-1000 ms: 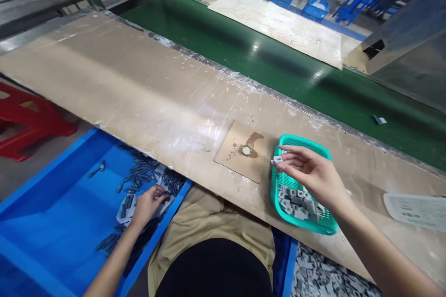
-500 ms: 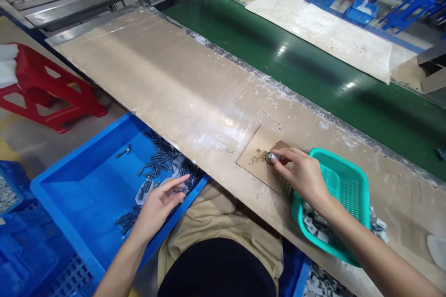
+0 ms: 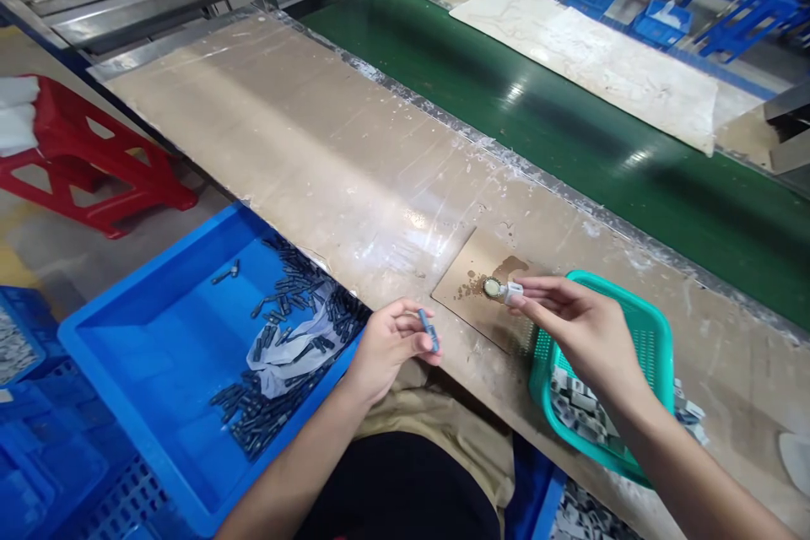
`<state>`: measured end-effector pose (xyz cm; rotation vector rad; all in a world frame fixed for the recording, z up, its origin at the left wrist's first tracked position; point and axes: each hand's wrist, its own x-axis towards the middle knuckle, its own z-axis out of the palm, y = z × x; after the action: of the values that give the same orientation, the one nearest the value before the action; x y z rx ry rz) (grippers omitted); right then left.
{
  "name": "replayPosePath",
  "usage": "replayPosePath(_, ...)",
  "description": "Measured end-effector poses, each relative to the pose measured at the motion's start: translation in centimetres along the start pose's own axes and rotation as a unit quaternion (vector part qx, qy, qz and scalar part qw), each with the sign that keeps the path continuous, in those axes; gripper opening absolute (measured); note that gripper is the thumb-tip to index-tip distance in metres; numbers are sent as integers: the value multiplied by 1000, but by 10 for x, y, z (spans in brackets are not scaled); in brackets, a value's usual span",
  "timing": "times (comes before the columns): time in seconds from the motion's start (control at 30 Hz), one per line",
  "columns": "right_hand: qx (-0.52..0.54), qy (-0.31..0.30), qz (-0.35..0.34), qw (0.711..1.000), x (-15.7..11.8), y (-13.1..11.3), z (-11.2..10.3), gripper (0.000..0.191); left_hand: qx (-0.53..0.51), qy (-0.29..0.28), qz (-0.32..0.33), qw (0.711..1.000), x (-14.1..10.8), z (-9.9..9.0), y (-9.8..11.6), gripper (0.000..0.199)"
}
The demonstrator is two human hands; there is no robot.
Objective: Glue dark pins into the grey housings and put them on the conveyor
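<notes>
My left hand (image 3: 389, 350) is closed on a small dark blue-grey cylindrical part (image 3: 428, 329), just off the table's near edge. Between the thumb and fingers of my right hand (image 3: 582, 325) is a small pale grey block-shaped piece (image 3: 514, 294). This piece is right beside a small round cap (image 3: 492, 287) with a pale middle; I cannot tell whether they touch. Under them lies a square of brown cardboard (image 3: 454, 291) with wet stains. A green plastic basket (image 3: 661, 337) stands under my right wrist, with pale grey pieces (image 3: 579, 401) inside.
A large blue tray (image 3: 152, 354) at my left holds many dark cylindrical parts (image 3: 253, 418) and a crumpled white bag (image 3: 288, 359). Beyond the brown tabletop (image 3: 304, 143) runs a green conveyor belt (image 3: 443, 76). A red stool (image 3: 94, 152) stands at far left.
My left hand has moved right, from over the blue tray to the table edge, and now shows the dark part. My right hand has drawn slightly right, exposing the round cap.
</notes>
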<state>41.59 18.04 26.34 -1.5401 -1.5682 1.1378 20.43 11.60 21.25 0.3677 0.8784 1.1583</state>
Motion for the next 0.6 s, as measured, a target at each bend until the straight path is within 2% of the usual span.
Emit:
replayPosePath(0.17, 78, -39, 46, 995, -24, -18, -5, 27, -30, 13, 50, 998, 15, 36, -15, 32)
replayPosePath(0.27, 98, -55, 52, 992, -33, -23, -5, 23, -18, 30, 76, 997, 15, 48, -16, 33)
replayPosePath(0.37, 100, -57, 65, 991, -36, -26, -4, 24, 9, 39, 98, 994, 12, 55, -14, 31)
replayPosePath(0.5, 96, -78, 68, 990, -35, -30, -1, 22, 13, 22, 125, 992, 7, 58, -14, 29)
replayPosePath(0.6, 86, -88, 58, 991, -33, -33, 1, 20, 59, 15, 152, 987, 3, 57, -13, 22)
